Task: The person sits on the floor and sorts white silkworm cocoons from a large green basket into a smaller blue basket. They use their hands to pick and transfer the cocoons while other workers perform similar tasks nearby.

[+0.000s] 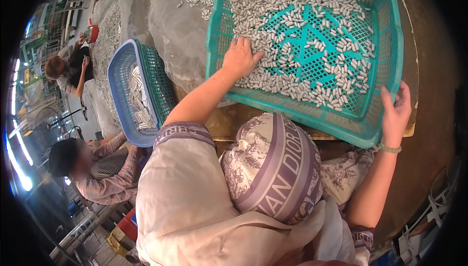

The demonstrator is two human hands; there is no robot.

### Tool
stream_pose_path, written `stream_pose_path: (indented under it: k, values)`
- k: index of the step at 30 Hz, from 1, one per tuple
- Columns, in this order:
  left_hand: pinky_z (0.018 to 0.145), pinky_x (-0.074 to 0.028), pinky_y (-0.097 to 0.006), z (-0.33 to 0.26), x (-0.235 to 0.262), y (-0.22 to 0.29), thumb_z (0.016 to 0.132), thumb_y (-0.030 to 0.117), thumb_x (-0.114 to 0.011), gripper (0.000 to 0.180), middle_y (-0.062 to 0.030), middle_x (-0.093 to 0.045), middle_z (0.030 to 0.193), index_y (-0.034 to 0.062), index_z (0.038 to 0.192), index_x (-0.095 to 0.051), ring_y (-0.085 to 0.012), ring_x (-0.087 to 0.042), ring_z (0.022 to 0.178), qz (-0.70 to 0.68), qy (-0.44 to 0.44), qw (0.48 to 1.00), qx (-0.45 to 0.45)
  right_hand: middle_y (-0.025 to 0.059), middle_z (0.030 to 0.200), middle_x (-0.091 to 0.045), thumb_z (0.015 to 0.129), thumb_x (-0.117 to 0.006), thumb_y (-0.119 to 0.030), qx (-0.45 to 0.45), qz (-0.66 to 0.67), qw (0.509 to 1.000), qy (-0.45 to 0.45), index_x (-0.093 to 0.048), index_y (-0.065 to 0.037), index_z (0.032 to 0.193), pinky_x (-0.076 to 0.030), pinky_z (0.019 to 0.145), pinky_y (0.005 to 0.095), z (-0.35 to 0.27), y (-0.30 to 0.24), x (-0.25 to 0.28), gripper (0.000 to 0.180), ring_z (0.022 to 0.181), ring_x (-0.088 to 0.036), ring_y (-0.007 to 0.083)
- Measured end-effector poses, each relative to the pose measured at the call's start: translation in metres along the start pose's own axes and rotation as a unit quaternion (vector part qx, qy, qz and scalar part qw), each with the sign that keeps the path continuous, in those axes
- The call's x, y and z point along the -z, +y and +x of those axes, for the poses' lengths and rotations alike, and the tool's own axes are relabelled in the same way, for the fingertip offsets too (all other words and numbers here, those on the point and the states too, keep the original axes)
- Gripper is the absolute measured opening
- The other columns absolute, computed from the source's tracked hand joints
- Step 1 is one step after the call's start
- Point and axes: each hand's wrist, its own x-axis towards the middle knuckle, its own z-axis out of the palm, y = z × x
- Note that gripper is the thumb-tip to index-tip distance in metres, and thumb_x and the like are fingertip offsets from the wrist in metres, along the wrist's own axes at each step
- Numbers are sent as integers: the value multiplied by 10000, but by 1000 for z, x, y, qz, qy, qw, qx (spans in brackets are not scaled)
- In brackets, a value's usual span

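A teal plastic mesh basket (390,47) lies tilted on the brown table and holds several small grey-white cylindrical pieces (312,47). My left hand (239,56) lies palm down on the pieces near the basket's left wall, fingers spread, with nothing gripped. My right hand (397,110) clasps the basket's near right corner from outside, and a pale bead bracelet (389,148) is on that wrist. A scarf with a purple pattern (273,168) and a pale garment fill the lower middle of the view.
A blue basket (122,115) with more pieces stands tilted at the left, with a green basket (158,83) against it. Clear plastic sheeting (180,27) with heaps of pieces lies beyond. Two other people (92,168) (70,68) sit at the left. Cables (429,212) hang at the lower right.
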Motion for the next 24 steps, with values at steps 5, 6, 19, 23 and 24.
stream_pose_path:
  k: [5,6,19,23,24]
  values:
    - [855,-435,-442,-14,4,23,838,575,-455,652,-258,-522,1043,-40,1054,-446,-409,-535,963,-35,-59,995,76,110,939,-632,839,-588,-18,17,15,1000,-1,-459,41,1121,-453,751,235,0,-3,1,316,843,-576,111]
    - [852,-440,-443,-15,5,28,836,594,-439,675,-265,-526,1045,-41,1065,-436,-405,-541,970,-33,-72,993,87,110,938,-633,839,-589,-18,20,19,1000,-2,-458,41,1121,-453,749,235,0,-3,1,316,841,-576,110]
    - [897,-427,-420,12,38,126,810,601,-476,779,-299,-517,1156,-36,1240,-349,-406,-527,1065,-342,-137,928,46,115,935,-632,835,-586,-23,25,-1,1000,11,-452,48,1123,-446,753,230,1,-4,0,326,845,-572,108]
    - [919,-394,-457,61,26,52,856,525,-457,653,-280,-485,1175,-33,1193,-424,-439,-479,1083,-190,110,975,42,121,943,-630,837,-586,-23,4,-23,1000,1,-452,51,1125,-442,766,230,-1,-9,-3,326,856,-569,109]
    - [917,-390,-468,56,8,40,857,524,-455,653,-281,-471,1180,-33,1197,-424,-450,-470,1075,-122,115,984,59,120,940,-631,838,-586,-24,11,-18,1000,1,-452,50,1127,-443,763,230,0,-9,-5,327,851,-570,110]
